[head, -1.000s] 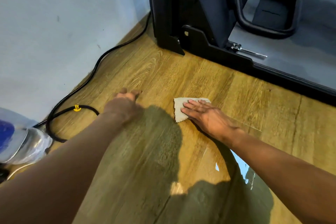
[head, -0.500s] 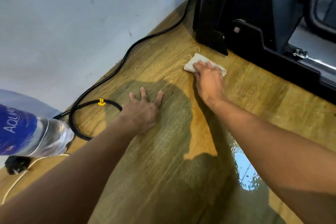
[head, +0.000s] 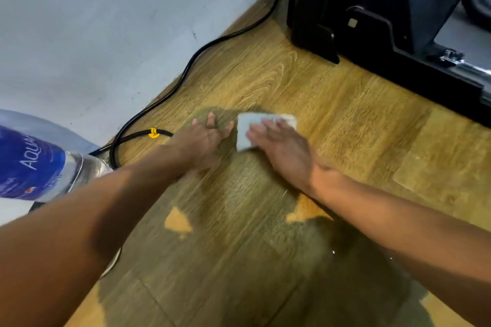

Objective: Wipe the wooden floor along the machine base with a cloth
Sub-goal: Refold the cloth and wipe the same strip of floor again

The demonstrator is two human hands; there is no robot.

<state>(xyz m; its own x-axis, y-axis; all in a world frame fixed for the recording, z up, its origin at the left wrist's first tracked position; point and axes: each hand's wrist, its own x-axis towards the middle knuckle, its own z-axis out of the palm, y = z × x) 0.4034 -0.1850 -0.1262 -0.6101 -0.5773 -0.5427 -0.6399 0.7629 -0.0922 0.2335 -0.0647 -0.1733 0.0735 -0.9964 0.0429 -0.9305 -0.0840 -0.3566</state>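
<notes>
- Since half a second ago my right hand (head: 281,148) has drawn the cloth (head: 245,133) back from the foot of the machine base (head: 372,42); it now lies just beside my left hand (head: 204,141), well apart from the machine
- My left forearm (head: 79,220) comes in from the lower left and my right forearm (head: 398,215) from the lower right; they converge over the wooden floor (head: 345,119), with my shadow dark on the boards under them
- My left hand lies palm down on the bare boards, fingers straight and spread; it holds nothing
- My right hand is palm down on the cloth, fingers straight and close together, pressing it flat to the floor; nothing curls round it; the hand is blurred
- The cloth is pale and folded; it shows to the left of my right hand and past my fingertips
- At my left a water bottle (head: 32,164) with a blue label shows at the frame's edge
- A black cable (head: 191,66) with a yellow tag (head: 153,133) loops past my left wrist; it runs along the foot of the wall (head: 93,21) toward the machine
- The black machine base stands on the floor at the far right, close to the wall
</notes>
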